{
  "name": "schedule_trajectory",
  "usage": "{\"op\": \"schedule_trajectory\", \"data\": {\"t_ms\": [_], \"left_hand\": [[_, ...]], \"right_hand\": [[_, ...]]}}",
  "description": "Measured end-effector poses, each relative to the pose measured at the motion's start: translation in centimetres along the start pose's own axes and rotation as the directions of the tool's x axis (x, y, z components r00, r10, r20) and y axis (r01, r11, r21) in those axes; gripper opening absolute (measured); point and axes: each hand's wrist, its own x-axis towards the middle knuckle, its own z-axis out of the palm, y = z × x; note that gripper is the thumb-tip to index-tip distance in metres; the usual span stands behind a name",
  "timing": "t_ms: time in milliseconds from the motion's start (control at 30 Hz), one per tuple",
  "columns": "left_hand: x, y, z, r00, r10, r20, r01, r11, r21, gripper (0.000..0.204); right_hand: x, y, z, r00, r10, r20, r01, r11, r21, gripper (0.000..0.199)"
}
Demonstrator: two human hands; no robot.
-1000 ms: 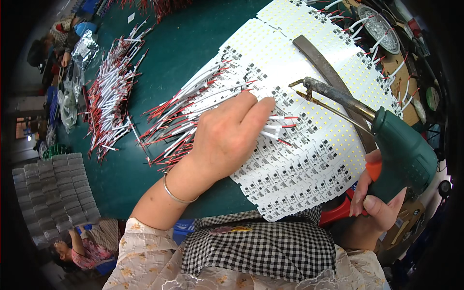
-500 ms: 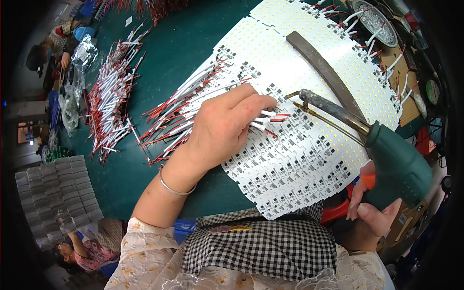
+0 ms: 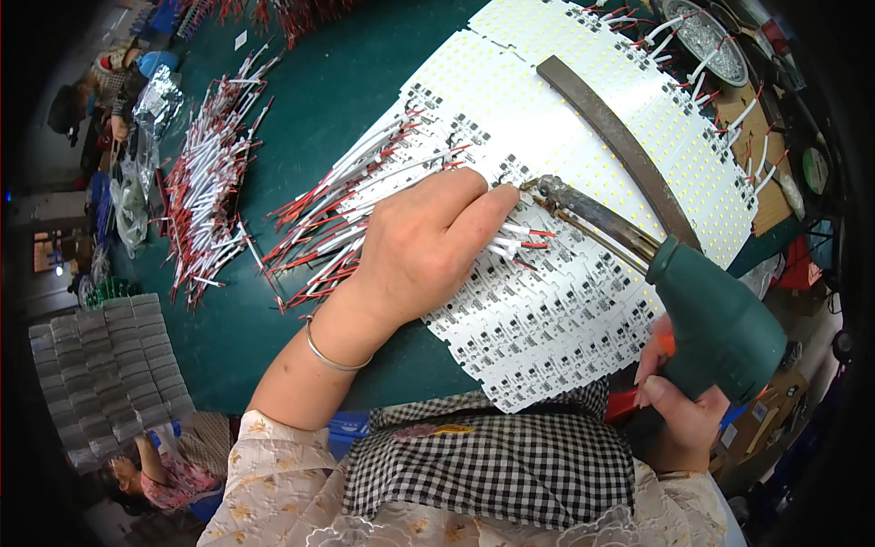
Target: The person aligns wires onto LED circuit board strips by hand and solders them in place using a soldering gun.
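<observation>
The wires (image 3: 365, 155) lie across the boards' (image 3: 574, 310) left edge, over the table (image 3: 314, 96). Your right hand's (image 3: 679, 410) fingers wrap the gun (image 3: 720, 319), its tip (image 3: 529, 185) just beside your left hand (image 3: 428, 246). Best hold the work steady and keep the likely hot tip off skin. Your left fingers hide their undersides; I cannot tell what they grip.

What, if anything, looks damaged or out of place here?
Nothing looks plainly broken. The green soldering gun in the right hand has a blackened, mottled barrel, perhaps just wear. A dark bar lies slantwise across the white circuit boards, odd against their neat rows, though it may be deliberate.
</observation>
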Motion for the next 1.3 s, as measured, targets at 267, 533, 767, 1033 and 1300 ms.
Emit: {"op": "schedule_trajectory", "data": {"t_ms": [267, 533, 767, 1033, 1300], "left_hand": [[0.3, 0.3, -0.2, 1.000, -0.011, 0.011, 0.011, 1.000, -0.014, 0.039], [0.1, 0.8, -1.1, 0.998, -0.027, 0.048, 0.027, 1.000, -0.005, 0.042], [-1.0, 4.3, -6.1, 0.989, -0.132, 0.070, 0.128, 0.991, 0.048, 0.051], [-8.8, 7.1, -6.8, 0.884, -0.388, 0.261, 0.375, 0.921, 0.102, 0.056], [-11.7, 7.9, -4.7, 0.932, -0.362, -0.030, 0.363, 0.922, 0.134, 0.029]], "right_hand": [[1.1, -0.2, -0.3, 0.971, -0.224, -0.078, 0.233, 0.963, 0.139, 0.069], [-0.1, -0.7, -1.7, 0.971, -0.233, -0.053, 0.239, 0.943, 0.232, 0.071], [-1.8, 0.7, -3.6, 0.969, -0.246, 0.018, 0.234, 0.939, 0.251, 0.071], [-4.1, 3.4, -2.8, 0.957, -0.251, 0.147, 0.235, 0.964, 0.123, 0.075], [-5.3, 4.5, -1.3, 0.977, -0.125, 0.174, 0.108, 0.989, 0.104, 0.073]]}}
